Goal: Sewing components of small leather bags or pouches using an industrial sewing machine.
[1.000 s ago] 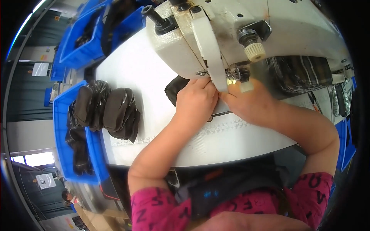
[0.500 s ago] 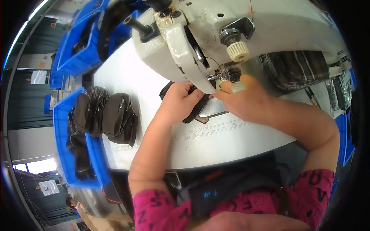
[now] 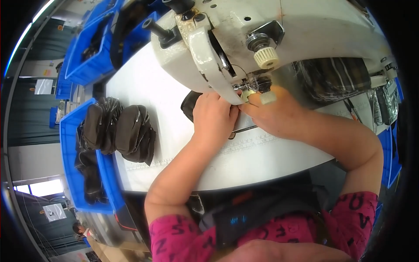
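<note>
My left hand [image 3: 213,117] presses with bent, closed fingers on a dark fabric piece [image 3: 188,105] lying on the white worktable [image 3: 244,161] beneath the sewing machine head [image 3: 205,56]. My right hand [image 3: 279,115] has curled fingers at the same piece, just beside the presser foot and needle [image 3: 242,86]; its fingertips are partly hidden by machine parts. The two hands almost meet there. Much of the piece is covered by my left hand and the machine.
Two stacks of dark zippered pouches [image 3: 133,133] sit at the left, beside a blue bin [image 3: 113,192] holding more dark pieces. More blue bins [image 3: 76,70] stand upper left. A wrapped dark bundle [image 3: 327,78] and scissors [image 3: 353,111] lie at the right. Another person [image 3: 80,231] is lower left.
The view has shifted, moving the machine leftward in the picture. My left hand drew back, exposing more of the fabric, then moved forward again over it. My right hand stays by the needle.
</note>
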`<state>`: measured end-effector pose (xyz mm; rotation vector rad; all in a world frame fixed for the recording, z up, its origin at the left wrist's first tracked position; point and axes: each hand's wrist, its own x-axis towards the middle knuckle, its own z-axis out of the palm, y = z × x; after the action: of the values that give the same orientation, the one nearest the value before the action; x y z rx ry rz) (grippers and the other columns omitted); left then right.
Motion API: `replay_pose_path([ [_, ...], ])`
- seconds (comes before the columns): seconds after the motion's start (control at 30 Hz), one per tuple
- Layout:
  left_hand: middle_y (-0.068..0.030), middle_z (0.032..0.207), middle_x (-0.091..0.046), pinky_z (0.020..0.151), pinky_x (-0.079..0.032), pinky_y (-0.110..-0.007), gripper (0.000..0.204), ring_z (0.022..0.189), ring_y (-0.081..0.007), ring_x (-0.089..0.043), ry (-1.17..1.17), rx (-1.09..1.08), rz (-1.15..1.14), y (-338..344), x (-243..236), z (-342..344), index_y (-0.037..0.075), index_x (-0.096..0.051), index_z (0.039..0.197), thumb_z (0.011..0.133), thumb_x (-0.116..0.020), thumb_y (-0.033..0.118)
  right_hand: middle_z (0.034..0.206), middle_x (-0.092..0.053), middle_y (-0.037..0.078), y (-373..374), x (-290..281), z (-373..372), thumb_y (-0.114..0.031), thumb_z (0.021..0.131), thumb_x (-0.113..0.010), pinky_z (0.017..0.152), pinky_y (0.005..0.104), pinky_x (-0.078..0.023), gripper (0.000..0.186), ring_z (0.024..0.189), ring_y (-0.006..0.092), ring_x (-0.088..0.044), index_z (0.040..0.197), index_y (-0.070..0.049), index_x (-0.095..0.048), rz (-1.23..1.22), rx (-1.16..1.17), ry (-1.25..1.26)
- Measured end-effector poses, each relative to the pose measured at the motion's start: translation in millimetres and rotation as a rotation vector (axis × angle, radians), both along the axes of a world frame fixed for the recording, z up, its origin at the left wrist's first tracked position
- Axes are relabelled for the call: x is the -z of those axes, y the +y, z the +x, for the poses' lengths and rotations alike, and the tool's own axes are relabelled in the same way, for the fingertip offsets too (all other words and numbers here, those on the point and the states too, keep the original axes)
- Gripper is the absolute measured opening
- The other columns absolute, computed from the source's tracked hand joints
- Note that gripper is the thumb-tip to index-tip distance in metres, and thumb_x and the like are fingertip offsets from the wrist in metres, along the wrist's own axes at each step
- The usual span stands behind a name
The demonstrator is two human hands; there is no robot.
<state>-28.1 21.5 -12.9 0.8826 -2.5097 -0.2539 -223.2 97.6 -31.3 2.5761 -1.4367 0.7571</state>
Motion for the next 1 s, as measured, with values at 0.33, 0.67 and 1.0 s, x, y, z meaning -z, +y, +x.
replay_pose_path([
  [0.33, -0.0072, 0.096, -0.074, 0.07, -0.056, -0.039, 0.015, 0.083, -0.0295, -0.071, 0.085, 0.162, -0.137, -10, -3, 2, 0.008, -0.076, 0.093, 0.078, -0.079, 0.007, 0.069, -0.062, 0.005, 5, -3, 0, -0.012, 0.076, -0.069, 0.062, 0.0399, -0.051, 0.007, 0.071, 0.0237, -0.064, 0.078, -0.01, -0.063, -0.036, 0.026, 0.124],
  [0.67, -0.0094, 0.102, -0.076, 0.076, -0.059, -0.039, 0.015, 0.087, -0.0318, -0.072, 0.013, 0.2, 0.09, -13, -7, 6, 0.004, -0.077, 0.097, 0.081, -0.077, 0.005, 0.067, -0.06, 0.005, 6, -3, 0, -0.011, 0.075, -0.068, 0.062, 0.0402, -0.05, 0.009, 0.068, 0.0245, -0.063, 0.079, -0.009, -0.061, -0.003, 0.001, 0.085],
  [1.0, -0.0112, 0.107, -0.074, 0.079, -0.057, -0.04, 0.018, 0.091, -0.0326, -0.07, -0.012, 0.284, 0.1, -12, -23, 10, -0.001, -0.076, 0.103, 0.086, -0.071, 0.004, 0.066, -0.059, 0.004, 7, -4, 0, -0.011, 0.075, -0.069, 0.061, 0.0395, -0.049, 0.008, 0.068, 0.0241, -0.062, 0.079, -0.011, -0.061, -0.028, 0.014, 0.083],
])
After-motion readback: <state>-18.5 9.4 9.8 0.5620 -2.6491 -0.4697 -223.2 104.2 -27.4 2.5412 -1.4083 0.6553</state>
